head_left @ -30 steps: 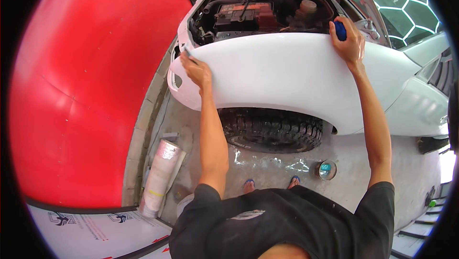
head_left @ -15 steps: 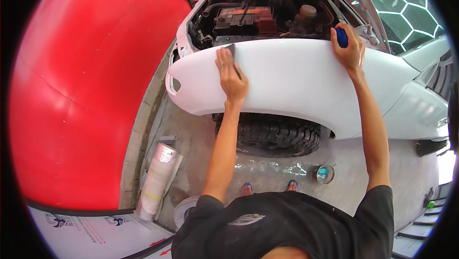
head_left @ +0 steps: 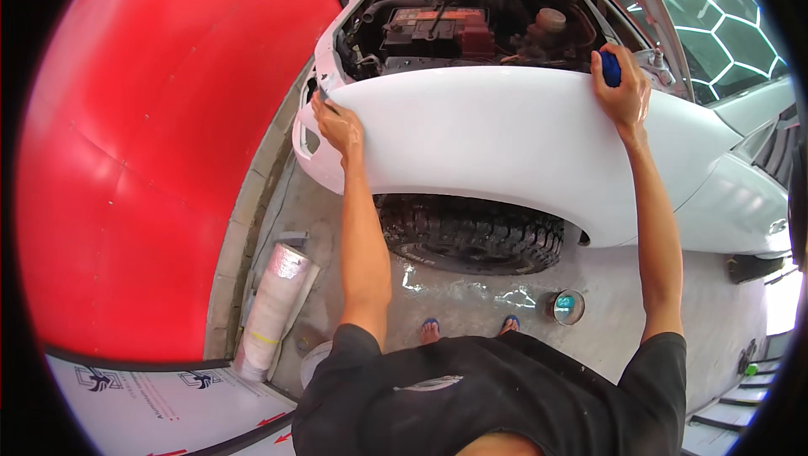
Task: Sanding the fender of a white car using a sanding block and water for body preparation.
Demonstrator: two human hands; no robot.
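Smoothing film on white fender point(head_left: 505, 144): L hand point(head_left: 338, 126) flat at front edge, fingers open, R hand point(head_left: 624, 92) gripping blue squeegee point(head_left: 610, 69); next needs firm, even strokes, I'd say.

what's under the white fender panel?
Under the white fender panel a knobby black tire shows in the wheel arch, standing on wet concrete floor. The panel covers the tire's upper part, so the wheel hub and suspension cannot be seen.
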